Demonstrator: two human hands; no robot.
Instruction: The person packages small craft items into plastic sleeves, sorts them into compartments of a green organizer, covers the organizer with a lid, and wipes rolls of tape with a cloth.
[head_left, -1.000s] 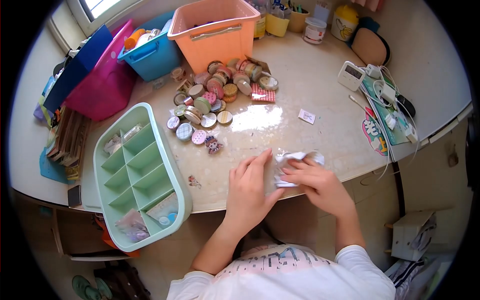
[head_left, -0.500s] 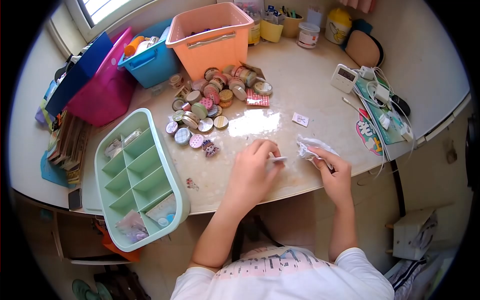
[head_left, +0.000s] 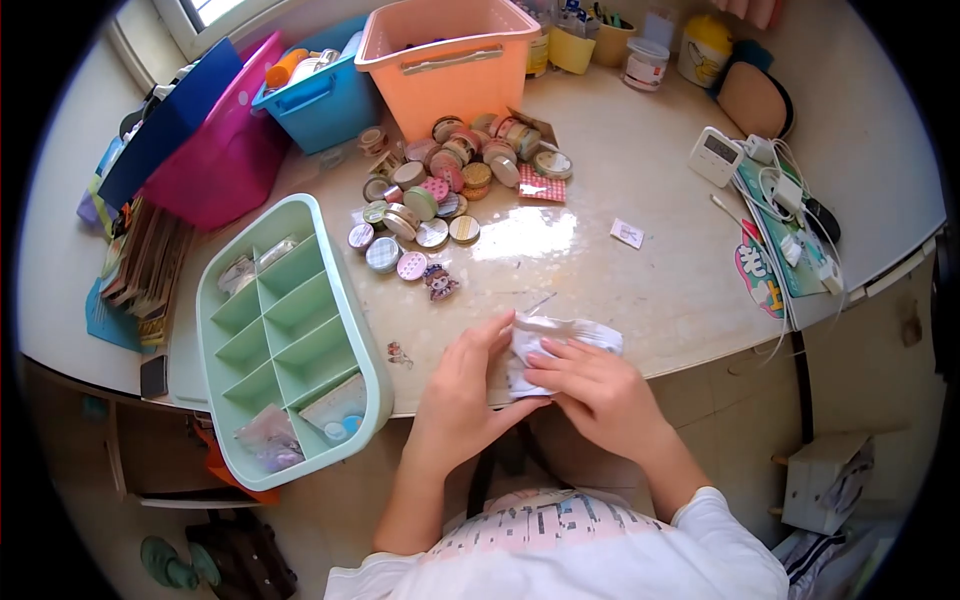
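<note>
A crumpled white sheet (head_left: 548, 330), its material hard to tell, lies at the near edge of the worktop (head_left: 670, 310), between the person's two hands. The right hand (head_left: 600, 395) lies over the sheet with its fingers stretched out across it; whether they pinch any of it cannot be told. The left hand (head_left: 455, 390) is open at the sheet's left side, its thumb held apart from the fingers and reaching along the near side. Farther left stands a green divided tray (head_left: 362, 340), with small bags in some of its compartments. Beyond the hands, a heap of tape rolls (head_left: 420, 203) sits in front of an orange bin (head_left: 445, 95), and a small white card (head_left: 627, 233) lies apart to the right.
</note>
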